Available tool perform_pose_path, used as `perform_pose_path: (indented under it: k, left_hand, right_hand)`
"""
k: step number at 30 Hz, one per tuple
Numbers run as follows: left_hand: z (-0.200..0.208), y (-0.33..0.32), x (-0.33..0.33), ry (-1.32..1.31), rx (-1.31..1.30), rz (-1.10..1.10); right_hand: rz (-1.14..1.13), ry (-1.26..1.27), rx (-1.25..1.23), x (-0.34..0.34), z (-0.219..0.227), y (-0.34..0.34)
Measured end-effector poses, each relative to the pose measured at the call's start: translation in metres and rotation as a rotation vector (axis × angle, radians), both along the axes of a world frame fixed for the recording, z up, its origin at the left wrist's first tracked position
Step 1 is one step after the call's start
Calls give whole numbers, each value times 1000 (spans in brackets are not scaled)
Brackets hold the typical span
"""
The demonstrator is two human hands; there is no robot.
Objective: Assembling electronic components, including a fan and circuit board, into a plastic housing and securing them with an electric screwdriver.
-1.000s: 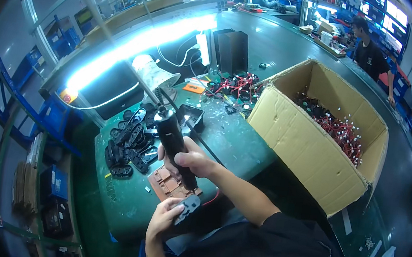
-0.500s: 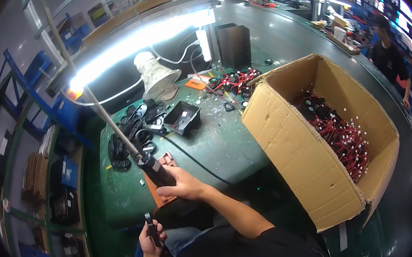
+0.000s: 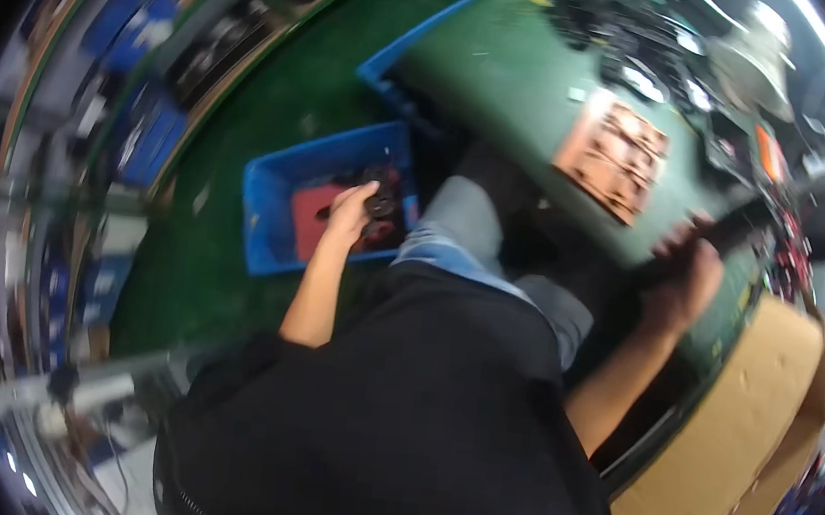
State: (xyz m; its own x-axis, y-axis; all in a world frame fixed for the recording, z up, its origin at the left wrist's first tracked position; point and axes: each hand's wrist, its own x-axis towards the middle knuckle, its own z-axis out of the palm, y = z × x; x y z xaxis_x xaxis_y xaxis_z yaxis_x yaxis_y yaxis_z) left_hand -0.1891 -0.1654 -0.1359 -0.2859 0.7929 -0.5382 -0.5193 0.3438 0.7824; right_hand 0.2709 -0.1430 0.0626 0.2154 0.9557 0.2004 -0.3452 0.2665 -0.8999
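Note:
My left hand (image 3: 344,215) reaches over a blue plastic bin (image 3: 257,226) at the left, fingers closed around a small black part (image 3: 378,206). How far the part sits below the rim is hard to judge. Dark parts and something flat and red (image 3: 308,216) lie in the bin. At the table's right side my right hand (image 3: 688,285) grips a black handheld power tool (image 3: 742,227), both smeared by motion. An orange-brown fixture block (image 3: 614,156) with shaped recesses rests on the green table (image 3: 511,87), to the left of and beyond the right hand.
A large cardboard box (image 3: 726,431) stands at the right. Several black parts (image 3: 618,28) are heaped on the far table, with a white lamp-like cone (image 3: 755,62) behind. Shelves with blue bins (image 3: 144,134) line the left. A second blue bin edge (image 3: 394,54) shows beside the table.
The view has swung down and left. My left hand has moved out from near my lap to over the blue bin, still with the black part. My right hand keeps the tool, away from the fixture.

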Motion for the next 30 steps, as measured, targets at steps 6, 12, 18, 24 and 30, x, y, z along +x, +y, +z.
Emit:
perform_pose_path:
  k: [6,12,18,24,30]
  left_hand:
    - [-105,-87,-122,-154,-187,362]
    - [-141,-93,-149,-67,-242,441]
    - [-84,-2,-102,764,-779,268]
    - [152,112,58,1119,416,-88]
    - [229,156,256,659,1155,-1137]
  right_hand:
    - [161,-67,59,-34,1,2]
    - [46,-57,-26,-43,0,0]
    - [-87,-184,-96,-35,-16,20]
    - [-21,-228,-128,-54,8,38]
    - [-42,-1053,-19,-60,64,29]
